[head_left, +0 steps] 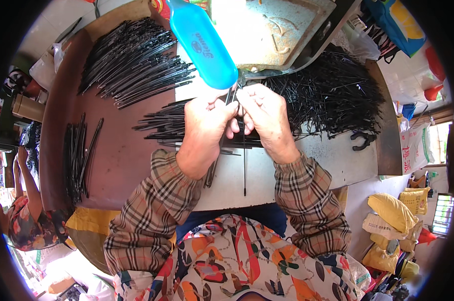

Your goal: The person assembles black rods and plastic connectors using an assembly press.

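Observation:
Both hands meet at the middle of the table, just below the tip of a long blue rounded plastic piece (203, 47). My left hand (203, 129) is closed in a pinch round a few thin black rods (210, 173), whose lower ends stick out beneath the wrist. With its thumb and fingers pressed together, my right hand (267, 118) grips a single thin black rod (245, 168) that points down toward me. The upper ends of the rods are crowded between the fingertips under the blue piece, and their detail is hard to make out.
Black rods lie in a neat large pile (131, 62) at the far left and a small bundle (77, 158) at the near left. A tangled black heap (332, 95) covers the right. Behind it stands a worn metal machine plate (287, 37). Another person's arm (31, 193) shows at left.

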`<state>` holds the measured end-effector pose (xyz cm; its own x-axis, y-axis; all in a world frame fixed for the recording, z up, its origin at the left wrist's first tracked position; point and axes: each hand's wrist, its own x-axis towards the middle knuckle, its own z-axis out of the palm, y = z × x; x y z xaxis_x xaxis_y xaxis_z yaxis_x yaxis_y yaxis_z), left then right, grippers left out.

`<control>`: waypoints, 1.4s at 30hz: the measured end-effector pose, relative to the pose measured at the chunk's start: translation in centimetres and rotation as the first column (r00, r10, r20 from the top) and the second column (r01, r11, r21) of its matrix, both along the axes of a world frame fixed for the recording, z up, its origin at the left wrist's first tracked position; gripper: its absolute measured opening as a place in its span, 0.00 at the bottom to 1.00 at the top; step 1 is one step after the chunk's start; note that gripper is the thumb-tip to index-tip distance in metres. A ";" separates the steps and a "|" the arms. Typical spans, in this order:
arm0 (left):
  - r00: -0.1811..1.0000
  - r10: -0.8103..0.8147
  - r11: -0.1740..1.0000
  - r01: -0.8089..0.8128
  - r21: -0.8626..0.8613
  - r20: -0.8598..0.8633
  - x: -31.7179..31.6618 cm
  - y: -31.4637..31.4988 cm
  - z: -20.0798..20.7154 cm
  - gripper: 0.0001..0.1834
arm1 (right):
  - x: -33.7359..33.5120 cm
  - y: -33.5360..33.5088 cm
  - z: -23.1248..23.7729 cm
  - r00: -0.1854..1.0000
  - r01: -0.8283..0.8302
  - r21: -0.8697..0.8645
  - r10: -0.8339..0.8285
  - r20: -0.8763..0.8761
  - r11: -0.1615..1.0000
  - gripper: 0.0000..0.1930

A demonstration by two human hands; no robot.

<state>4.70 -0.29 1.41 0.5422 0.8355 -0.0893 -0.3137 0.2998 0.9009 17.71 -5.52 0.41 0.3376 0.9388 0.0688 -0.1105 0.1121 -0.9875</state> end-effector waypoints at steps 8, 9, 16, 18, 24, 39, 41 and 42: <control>1.000 -0.020 0.998 0.021 0.063 -0.020 0.7 0.5 0.2 0.19 | 0.6 0.7 0.0 1.000 0.007 -0.009 -0.007 -0.021 1.000 0.09; 1.000 -0.020 0.998 0.021 0.062 -0.019 0.8 0.6 0.1 0.19 | 0.6 0.7 -0.1 1.000 0.005 -0.001 -0.005 -0.029 1.000 0.09; 0.998 0.058 0.998 -0.059 0.017 0.036 1.4 0.3 0.6 0.08 | 0.8 0.7 0.3 0.993 -0.029 -0.009 0.028 -0.116 1.000 0.09; 0.998 0.059 0.998 -0.060 0.026 0.026 1.2 0.3 0.8 0.09 | 0.3 0.9 0.2 0.981 -0.018 0.014 0.020 -0.191 1.000 0.09; 0.997 -0.038 0.999 0.039 -0.017 0.069 0.5 0.8 0.7 0.13 | 0.1 1.2 0.3 0.961 -0.003 -0.004 0.002 -0.278 1.000 0.09; 0.989 -0.125 0.987 0.132 -0.091 0.085 -1.0 -0.2 1.1 0.10 | 0.1 1.4 0.1 0.960 0.016 -0.003 -0.016 -0.278 1.000 0.09; 0.994 -0.107 0.984 0.106 -0.142 0.005 -1.8 -0.9 1.6 0.11 | 0.1 1.5 0.1 0.960 0.009 0.007 -0.006 -0.281 1.000 0.09; 0.994 -0.108 0.984 0.107 -0.141 0.005 -2.3 -1.4 1.9 0.11 | 0.1 1.4 0.1 0.956 0.010 0.008 -0.007 -0.293 1.000 0.09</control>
